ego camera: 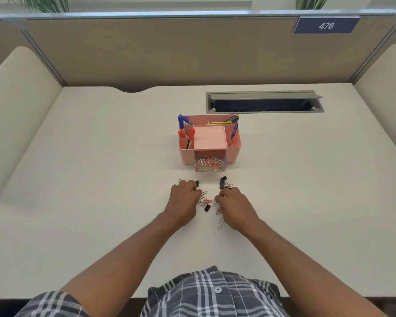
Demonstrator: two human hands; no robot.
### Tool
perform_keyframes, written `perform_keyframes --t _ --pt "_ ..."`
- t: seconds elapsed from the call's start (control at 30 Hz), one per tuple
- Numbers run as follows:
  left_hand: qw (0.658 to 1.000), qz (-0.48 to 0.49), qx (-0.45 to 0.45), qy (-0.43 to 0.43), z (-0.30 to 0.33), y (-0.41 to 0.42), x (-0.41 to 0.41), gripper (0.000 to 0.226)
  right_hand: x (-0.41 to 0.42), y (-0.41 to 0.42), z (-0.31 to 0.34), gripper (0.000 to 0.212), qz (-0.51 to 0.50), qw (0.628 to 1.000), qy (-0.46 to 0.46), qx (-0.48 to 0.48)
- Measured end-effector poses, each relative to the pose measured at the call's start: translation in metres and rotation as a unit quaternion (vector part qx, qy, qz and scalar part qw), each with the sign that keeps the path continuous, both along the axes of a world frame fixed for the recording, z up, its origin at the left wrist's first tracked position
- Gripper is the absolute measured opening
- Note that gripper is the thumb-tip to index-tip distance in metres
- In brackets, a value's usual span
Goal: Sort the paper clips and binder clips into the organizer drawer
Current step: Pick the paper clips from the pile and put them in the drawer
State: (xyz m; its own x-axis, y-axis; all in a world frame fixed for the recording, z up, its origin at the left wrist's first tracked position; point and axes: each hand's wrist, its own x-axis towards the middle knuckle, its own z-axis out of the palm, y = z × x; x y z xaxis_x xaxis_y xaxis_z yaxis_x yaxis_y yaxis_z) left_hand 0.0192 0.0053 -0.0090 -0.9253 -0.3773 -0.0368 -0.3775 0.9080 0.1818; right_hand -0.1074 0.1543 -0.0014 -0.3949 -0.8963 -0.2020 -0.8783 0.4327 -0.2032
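Head view, looking down at a pale cream desk top (101, 179) inside a beige-walled cubicle. Standing at mid-desk: a pink plastic desk organizer (209, 139) holding blue and red markers (185, 131) in its upper compartments. Protruding from its front, pulled open: a small clear plastic drawer (209, 164), already part-filled with a tangle of silver and red wire paper clips.

Lying loose on the desk just in front of the drawer, between and around both hands: thin red and silver wire paper clips (205, 199), plus a single silver one (220, 224) nearer the body. Scattered among them: small black metal binder clips, one near the left fingertips (197, 183), one lower down (207, 207), and a pair with silver wire handles (224, 182) just beyond the right hand.

Left hand (184, 202) resting palm down, fingers curled loosely over clips; whether pinching any, impossible to tell. Right hand (234, 205) likewise palm down, fingertips bunched toward the clips; grip hidden. Both forearms reaching forward, wrists low to the surface.

Likely handling: paper clips very light, springy, flat to the desk, prone to tangling, best slid or nipped at an edge. Binder clips stiffer, chunkier, easiest taken by the black body or wire handles.
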Motion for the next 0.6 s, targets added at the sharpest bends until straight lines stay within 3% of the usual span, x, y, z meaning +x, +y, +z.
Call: perform_keyframes --t 0.4,0.6 --pt "1.0 -0.006 -0.025 -0.008 -0.0087 0.0068 0.0018 0.001 0.0071 -0.0019 -0.0084 0.021 -0.011 1.0 -0.005 -0.006" --pt "1.0 -0.001 -0.018 0.003 -0.0062 0.008 0.0025 0.006 0.0033 -0.0059 -0.0054 0.019 -0.013 1.0 -0.006 -0.004"
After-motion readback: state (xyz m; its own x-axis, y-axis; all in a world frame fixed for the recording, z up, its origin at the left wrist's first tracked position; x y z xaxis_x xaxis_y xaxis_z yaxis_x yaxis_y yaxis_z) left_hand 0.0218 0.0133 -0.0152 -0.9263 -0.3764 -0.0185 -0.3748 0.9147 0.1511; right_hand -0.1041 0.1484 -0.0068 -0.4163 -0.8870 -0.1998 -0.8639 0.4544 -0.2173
